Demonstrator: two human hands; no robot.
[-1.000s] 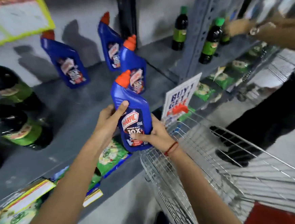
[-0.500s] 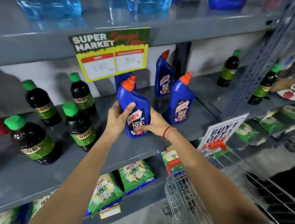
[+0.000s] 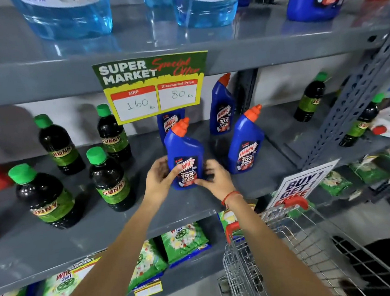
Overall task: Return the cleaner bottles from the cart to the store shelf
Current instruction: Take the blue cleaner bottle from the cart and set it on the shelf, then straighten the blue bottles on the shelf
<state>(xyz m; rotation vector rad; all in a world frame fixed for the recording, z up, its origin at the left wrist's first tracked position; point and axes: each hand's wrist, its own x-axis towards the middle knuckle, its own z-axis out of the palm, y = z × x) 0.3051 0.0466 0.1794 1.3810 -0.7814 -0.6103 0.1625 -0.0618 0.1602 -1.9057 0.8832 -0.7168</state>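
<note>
A blue cleaner bottle (image 3: 184,148) with an orange cap stands upright on the grey middle shelf (image 3: 194,208). My left hand (image 3: 159,178) grips its left side with the thumb on the label. My right hand (image 3: 217,178) touches its lower right side, its fingers blurred. Three more blue cleaner bottles stand on the same shelf: one to the right (image 3: 246,141), one behind that (image 3: 222,106), and one directly behind (image 3: 171,123), partly hidden by the price sign. The wire cart (image 3: 278,246) sits below right of my arms.
Dark bottles with green caps (image 3: 109,180) crowd the shelf's left half. A yellow price sign (image 3: 154,88) hangs from the shelf above. A slotted upright post (image 3: 353,102) bounds the bay on the right. Detergent packets (image 3: 185,242) fill the lower shelf.
The bottle came up from over the cart, moved deeper onto the middle shelf and now stands there. My view tilted upward to the shelves. My right fingers have loosened toward the bottle's base.
</note>
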